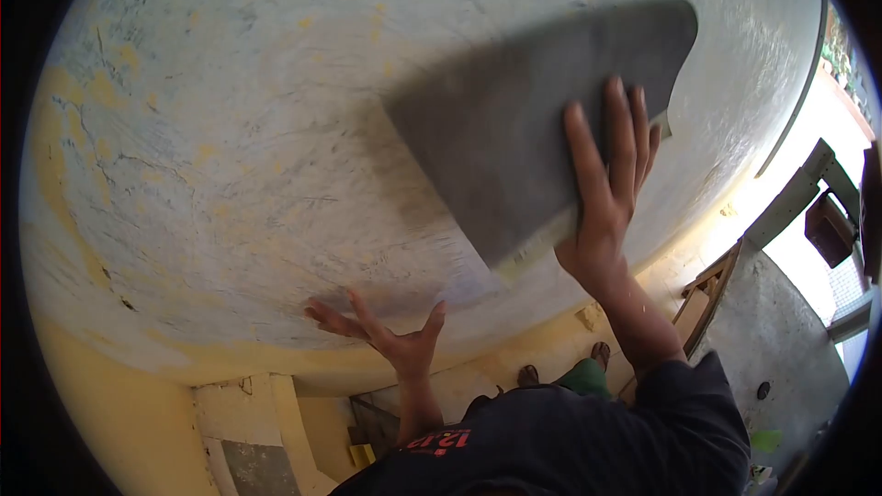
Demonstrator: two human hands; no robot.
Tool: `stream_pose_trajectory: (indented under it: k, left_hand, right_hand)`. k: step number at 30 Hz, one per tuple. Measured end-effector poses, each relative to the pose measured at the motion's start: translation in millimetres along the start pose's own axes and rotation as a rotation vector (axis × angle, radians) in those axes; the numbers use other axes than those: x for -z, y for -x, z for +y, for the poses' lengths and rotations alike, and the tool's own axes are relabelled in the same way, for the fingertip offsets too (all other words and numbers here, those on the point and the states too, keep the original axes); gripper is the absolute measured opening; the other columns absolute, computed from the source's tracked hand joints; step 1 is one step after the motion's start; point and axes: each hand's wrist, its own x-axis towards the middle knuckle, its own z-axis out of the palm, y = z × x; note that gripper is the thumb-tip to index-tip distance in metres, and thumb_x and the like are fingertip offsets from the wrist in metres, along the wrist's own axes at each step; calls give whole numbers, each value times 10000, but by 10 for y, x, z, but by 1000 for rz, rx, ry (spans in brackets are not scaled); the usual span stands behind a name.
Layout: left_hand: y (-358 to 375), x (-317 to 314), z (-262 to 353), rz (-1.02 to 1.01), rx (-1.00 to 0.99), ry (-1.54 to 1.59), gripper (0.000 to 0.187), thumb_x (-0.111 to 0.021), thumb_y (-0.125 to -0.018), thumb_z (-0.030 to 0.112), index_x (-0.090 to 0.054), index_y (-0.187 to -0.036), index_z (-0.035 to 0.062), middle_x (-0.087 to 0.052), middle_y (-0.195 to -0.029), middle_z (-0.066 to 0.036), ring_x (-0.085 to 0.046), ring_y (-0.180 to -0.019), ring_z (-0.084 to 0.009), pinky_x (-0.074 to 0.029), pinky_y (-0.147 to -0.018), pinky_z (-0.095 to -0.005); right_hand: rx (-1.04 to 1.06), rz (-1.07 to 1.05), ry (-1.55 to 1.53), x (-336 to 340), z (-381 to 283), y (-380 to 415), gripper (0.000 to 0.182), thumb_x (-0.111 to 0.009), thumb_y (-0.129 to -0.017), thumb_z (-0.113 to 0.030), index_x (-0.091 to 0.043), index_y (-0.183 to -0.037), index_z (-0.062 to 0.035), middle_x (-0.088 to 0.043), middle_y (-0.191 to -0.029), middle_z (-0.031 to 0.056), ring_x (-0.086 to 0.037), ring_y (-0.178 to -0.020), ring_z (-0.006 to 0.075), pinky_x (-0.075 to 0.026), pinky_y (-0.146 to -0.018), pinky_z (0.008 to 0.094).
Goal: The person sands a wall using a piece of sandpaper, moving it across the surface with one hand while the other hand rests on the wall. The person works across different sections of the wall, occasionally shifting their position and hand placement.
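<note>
A large dark grey sheet (505,129) with a curved far edge lies over the upper right part of a whitish wall (248,129). My right hand (606,202) holds this sheet near its right edge, fingers stretched over its face and the thumb hidden. A pale yellowish strip shows along the sheet's lower edge, and a soft shadow falls on the wall to its left. Lower down, my left hand (395,335) has its fingers spread apart at the wall's lower part, with nothing in it.
Yellow patches and cracks mark the wall. Below are a wooden frame (712,298), a grey surface (772,340) on the right and a yellow ledge (243,413) at the lower left. My sandalled feet (528,375) stand on the pale floor.
</note>
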Motion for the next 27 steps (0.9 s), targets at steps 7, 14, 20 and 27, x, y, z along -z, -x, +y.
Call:
stream_pose_trajectory:
  k: [7,14,20,27]
  left_hand:
    - [22,-120,-73,3,35,-47,1119,-772,-670,665,-260,-1534,172,31,-1588,-284,69,-1450,-518,14,-1075,-727]
    - [39,-246,-89,66,-2,-50,1106,-758,-689,667,-249,-1542,179,39,-1588,-286,97,-1449,-516,78,-1061,-719]
    - [41,-242,-148,99,-34,-73,1077,-675,-740,718,-264,-1532,115,6,-1600,-264,92,-1461,-491,69,-1067,-714]
    - [19,-238,-104,105,-35,-75,1052,-684,-748,699,-279,-1530,125,-5,-1599,-267,100,-1460,-493,87,-1062,-713]
  right_hand:
    - [24,-167,-6,-319,94,1586,501,-656,-811,-197,-604,-1309,-203,-366,-1514,203,-249,-1420,484,-100,-1110,697]
    - [27,-2,43,-110,-332,259,594,-588,-838,-151,-486,-1422,-116,-312,-1531,252,-237,-1434,476,-94,-1129,648]
    - [0,-99,-6,-400,-63,1601,468,-614,-852,-241,-598,-1318,-206,-354,-1520,202,-235,-1435,464,-59,-1133,673]
    - [-13,5,27,-296,-318,617,549,-635,-865,-375,-547,-1382,-215,-320,-1534,216,-239,-1429,474,-49,-1125,666]
